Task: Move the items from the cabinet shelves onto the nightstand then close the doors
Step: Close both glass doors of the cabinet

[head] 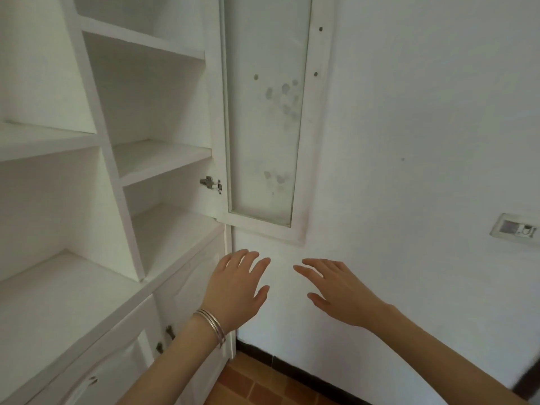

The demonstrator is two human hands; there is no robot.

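Left hand [236,287] and right hand [342,293] hover spread and empty below the open glass-panelled door [309,141]; best grip its right frame edge, not the glass, and swing it left.

Glass door [264,112] stood swung wide open. Below it, both hands hovered, fingers spread, holding nothing: left hand [236,287] under its hinge side, right hand [342,293] under its free edge.

No legible text, label, brand or number. The wall plate [515,229], up and right of the right grip [342,290], is too blurred to read.
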